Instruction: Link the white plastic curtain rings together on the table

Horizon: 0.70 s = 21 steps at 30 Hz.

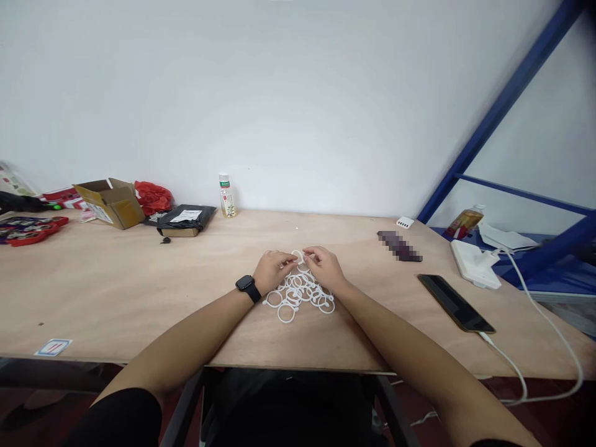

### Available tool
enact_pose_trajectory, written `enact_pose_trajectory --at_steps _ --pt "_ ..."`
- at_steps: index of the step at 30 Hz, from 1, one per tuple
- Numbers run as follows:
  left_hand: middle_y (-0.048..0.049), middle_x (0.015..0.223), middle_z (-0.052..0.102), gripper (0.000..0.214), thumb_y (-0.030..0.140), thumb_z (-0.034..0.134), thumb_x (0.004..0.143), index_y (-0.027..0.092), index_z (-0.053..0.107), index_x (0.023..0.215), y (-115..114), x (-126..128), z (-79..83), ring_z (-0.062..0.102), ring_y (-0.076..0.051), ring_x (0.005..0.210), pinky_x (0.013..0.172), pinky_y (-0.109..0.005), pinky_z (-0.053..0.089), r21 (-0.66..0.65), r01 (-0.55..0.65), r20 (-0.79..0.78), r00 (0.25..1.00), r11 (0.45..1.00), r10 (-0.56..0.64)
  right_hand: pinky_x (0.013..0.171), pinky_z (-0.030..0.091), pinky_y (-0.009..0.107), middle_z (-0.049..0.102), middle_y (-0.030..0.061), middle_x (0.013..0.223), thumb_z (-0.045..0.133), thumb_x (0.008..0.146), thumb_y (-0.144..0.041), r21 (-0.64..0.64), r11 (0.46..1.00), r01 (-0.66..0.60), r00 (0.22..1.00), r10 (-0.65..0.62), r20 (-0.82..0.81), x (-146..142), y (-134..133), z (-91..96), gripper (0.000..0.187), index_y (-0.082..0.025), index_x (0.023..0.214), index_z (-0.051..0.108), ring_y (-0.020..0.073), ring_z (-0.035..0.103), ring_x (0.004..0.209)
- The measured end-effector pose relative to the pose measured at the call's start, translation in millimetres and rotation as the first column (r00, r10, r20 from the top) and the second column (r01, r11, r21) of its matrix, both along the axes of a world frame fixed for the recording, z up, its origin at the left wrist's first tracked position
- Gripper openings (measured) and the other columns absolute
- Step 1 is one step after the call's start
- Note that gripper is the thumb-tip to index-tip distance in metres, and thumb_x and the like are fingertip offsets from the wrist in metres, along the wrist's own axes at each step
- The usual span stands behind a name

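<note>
Between the fingertips of both hands is a white ring, thin and apparently plastic. My left hand, with a black watch on its wrist, pinches the ring's left side. The right side of the same ring is pinched by my right hand. Just below the hands, a loose pile of similar white rings lies on the table, partly overlapping. Small knobs or eyelets show on some of them. The pile's upper edges are partly hidden by my hands.
On the wooden table, a phone charges from a white power strip at right. A pixelated dark object lies nearby. A bottle, black parcel and open cardboard box stand at the back left.
</note>
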State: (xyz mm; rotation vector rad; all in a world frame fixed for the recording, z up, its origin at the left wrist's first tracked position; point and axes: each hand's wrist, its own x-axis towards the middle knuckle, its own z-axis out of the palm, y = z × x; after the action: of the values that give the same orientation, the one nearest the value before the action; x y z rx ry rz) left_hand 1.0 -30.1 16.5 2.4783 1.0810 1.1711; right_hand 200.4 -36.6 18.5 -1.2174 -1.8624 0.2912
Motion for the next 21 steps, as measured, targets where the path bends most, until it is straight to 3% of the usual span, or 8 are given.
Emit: enact_pose_trajectory --at_steps 4,7,12,17,21 --pt "-0.0027 0.083 0.073 0.020 0.036 0.061 0.089 0.019 0.070 0.095 3 -1 -2.4 0.064 -0.014 0.072 0.078 -0.030 0.049 -0.045 -0.043 0.119 0.992 0.998 0.048 0.078 0.051 0.031 0.064 0.0074 0.110 0.052 0.083 -0.015 0.109 0.979 -0.170 0.984 0.163 0.074 2 -5 7.7 0.030 -0.022 0.108 0.067 0.0177 0.062 0.088" --pt "-0.0026 0.083 0.072 0.021 0.036 0.056 0.092 0.019 0.069 0.092 2 -2 -1.4 0.064 -0.014 0.074 0.077 -0.029 0.050 -0.062 -0.004 0.125 0.992 0.998 0.012 0.084 0.050 0.032 0.062 0.0080 0.112 0.051 0.086 -0.017 0.111 0.970 -0.214 0.973 0.202 0.113 2 -7 10.1 0.028 -0.024 0.108 0.067 0.0195 0.060 0.101" --pt "-0.0044 0.086 0.071 0.029 0.044 0.064 0.085 0.018 0.066 0.098 2 -3 0.6 0.064 -0.016 0.077 0.079 -0.031 0.048 -0.034 0.021 0.047 0.999 0.999 -0.020 0.073 0.048 0.029 0.065 0.0045 0.084 0.051 0.090 -0.022 0.041 0.978 -0.204 0.975 0.199 0.100 2 -6 10.1 0.019 -0.021 0.092 0.070 0.0167 0.060 0.078" --pt "-0.0027 0.080 0.070 0.026 0.044 0.059 0.090 0.019 0.065 0.088 5 -7 1.8 0.063 -0.015 0.074 0.076 -0.029 0.046 -0.050 -0.008 -0.009 1.000 0.999 0.008 0.066 0.046 0.027 0.066 0.0042 0.087 0.054 0.082 -0.016 0.004 0.958 -0.286 0.957 0.286 0.053 4 -6 11.8 0.027 -0.021 0.104 0.069 0.0142 0.057 0.069" --pt "-0.0033 0.080 0.069 0.031 0.044 0.048 0.095 0.019 0.065 0.089 3 -7 5.5 0.062 -0.017 0.078 0.080 -0.031 0.043 -0.043 0.002 -0.120 0.993 0.999 -0.007 0.069 0.047 0.027 0.068 0.0043 0.087 0.052 0.087 -0.022 -0.046 0.955 -0.295 0.955 0.296 0.028 4 -9 15.7 0.025 -0.022 0.103 0.070 0.0153 0.060 0.074"
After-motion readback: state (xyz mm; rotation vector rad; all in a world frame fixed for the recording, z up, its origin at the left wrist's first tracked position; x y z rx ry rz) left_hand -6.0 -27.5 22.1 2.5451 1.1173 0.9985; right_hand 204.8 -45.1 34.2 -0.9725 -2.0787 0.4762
